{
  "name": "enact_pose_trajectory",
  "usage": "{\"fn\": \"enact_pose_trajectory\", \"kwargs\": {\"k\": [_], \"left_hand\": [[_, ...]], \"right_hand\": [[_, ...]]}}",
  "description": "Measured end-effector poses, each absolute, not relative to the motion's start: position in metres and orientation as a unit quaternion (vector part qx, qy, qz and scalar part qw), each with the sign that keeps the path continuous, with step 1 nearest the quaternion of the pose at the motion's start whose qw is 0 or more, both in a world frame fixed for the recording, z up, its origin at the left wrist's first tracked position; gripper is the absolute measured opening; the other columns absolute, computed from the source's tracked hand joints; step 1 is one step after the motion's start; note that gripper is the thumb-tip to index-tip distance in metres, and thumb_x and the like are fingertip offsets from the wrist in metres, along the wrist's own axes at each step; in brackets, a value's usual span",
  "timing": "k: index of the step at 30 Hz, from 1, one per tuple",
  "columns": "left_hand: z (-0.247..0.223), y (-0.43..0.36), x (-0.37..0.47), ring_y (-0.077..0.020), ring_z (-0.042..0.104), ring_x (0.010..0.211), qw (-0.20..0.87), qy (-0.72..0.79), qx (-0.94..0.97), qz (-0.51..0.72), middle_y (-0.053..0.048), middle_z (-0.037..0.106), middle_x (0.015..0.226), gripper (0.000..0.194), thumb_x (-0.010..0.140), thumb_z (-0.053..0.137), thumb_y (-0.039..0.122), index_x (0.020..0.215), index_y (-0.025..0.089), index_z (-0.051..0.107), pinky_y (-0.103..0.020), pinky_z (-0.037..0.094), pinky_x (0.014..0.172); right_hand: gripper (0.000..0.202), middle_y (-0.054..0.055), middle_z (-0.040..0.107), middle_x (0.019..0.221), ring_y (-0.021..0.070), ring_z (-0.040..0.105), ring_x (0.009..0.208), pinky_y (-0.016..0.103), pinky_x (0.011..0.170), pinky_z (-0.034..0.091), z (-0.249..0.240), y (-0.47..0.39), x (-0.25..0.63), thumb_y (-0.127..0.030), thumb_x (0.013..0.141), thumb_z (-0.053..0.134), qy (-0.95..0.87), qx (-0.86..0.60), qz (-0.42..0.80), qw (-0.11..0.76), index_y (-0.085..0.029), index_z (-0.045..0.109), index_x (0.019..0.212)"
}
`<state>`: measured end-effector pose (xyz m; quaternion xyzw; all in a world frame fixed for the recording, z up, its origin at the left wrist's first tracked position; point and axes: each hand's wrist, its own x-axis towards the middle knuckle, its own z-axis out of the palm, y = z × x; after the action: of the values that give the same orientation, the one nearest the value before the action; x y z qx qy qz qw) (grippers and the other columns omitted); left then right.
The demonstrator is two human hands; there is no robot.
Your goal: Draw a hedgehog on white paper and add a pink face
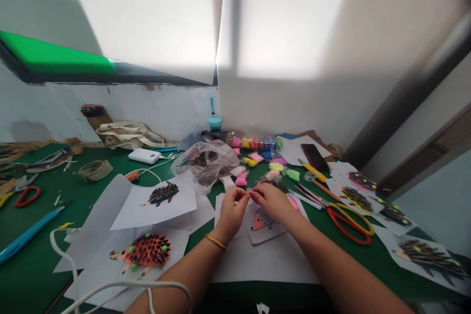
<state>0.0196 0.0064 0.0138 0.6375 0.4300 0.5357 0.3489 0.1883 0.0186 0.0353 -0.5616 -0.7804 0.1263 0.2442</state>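
My left hand, with a gold bangle on its wrist, pinches a small pinkish-purple piece that looks like modelling clay. The fingertips of my right hand close on the same piece from the other side. Both hands are held over a drawing of a hedgehog with a pink face and a blue-grey spotted body, partly covered by my right hand and forearm. White sheets lie beneath the drawing. Small packets of coloured clay, among them a pink packet, lie just beyond my fingers.
At left are hedgehog pictures, a white cable and a blue cutter. Behind stand a clear plastic bag and a tube of coloured clay. Scissors, a phone and several hedgehog pictures lie right.
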Motion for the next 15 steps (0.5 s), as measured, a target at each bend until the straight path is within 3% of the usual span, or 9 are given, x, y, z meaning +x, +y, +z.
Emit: {"fn": "enact_pose_trajectory", "kwargs": {"k": [4, 8, 12, 15], "left_hand": [[0.013, 0.006, 0.017, -0.0169, 0.052, 0.079, 0.313, 0.422, 0.665, 0.531, -0.002, 0.057, 0.083, 0.012, 0.086, 0.058, 0.029, 0.079, 0.018, 0.058, -0.029, 0.042, 0.073], [0.012, 0.008, 0.016, -0.0171, 0.052, 0.078, 0.292, 0.423, 0.678, 0.526, -0.002, 0.056, 0.082, 0.018, 0.091, 0.051, 0.03, 0.078, 0.019, 0.057, -0.029, 0.041, 0.073], [0.011, 0.009, 0.016, -0.0178, 0.055, 0.082, 0.308, 0.422, 0.671, 0.526, -0.003, 0.059, 0.084, 0.023, 0.094, 0.045, 0.031, 0.08, 0.019, 0.059, -0.03, 0.042, 0.077], [0.011, 0.009, 0.016, -0.0182, 0.056, 0.083, 0.347, 0.424, 0.654, 0.522, -0.004, 0.06, 0.085, 0.026, 0.095, 0.045, 0.034, 0.081, 0.019, 0.06, -0.03, 0.043, 0.078]], "right_hand": [[0.024, 0.007, 0.069, 0.09, 0.0206, 0.06, 0.089, 0.03, 0.075, 0.039, 0.033, 0.042, 0.18, -0.033, 0.094, 0.052, -0.802, -0.574, 0.015, 0.165, -0.021, 0.072, 0.087], [0.021, 0.008, 0.07, 0.1, 0.0244, 0.058, 0.099, 0.034, 0.083, 0.04, 0.026, 0.06, 0.184, -0.033, 0.094, 0.054, -0.8, -0.58, -0.02, 0.155, -0.023, 0.072, 0.096], [0.026, 0.008, 0.067, 0.118, 0.0265, 0.055, 0.111, 0.039, 0.092, 0.04, 0.019, 0.061, 0.194, -0.033, 0.093, 0.055, -0.797, -0.57, -0.021, 0.202, -0.023, 0.068, 0.114], [0.027, 0.008, 0.066, 0.121, 0.0257, 0.055, 0.114, 0.04, 0.097, 0.04, 0.018, 0.046, 0.201, -0.028, 0.094, 0.053, -0.787, -0.547, -0.005, 0.285, -0.022, 0.067, 0.116]]}}
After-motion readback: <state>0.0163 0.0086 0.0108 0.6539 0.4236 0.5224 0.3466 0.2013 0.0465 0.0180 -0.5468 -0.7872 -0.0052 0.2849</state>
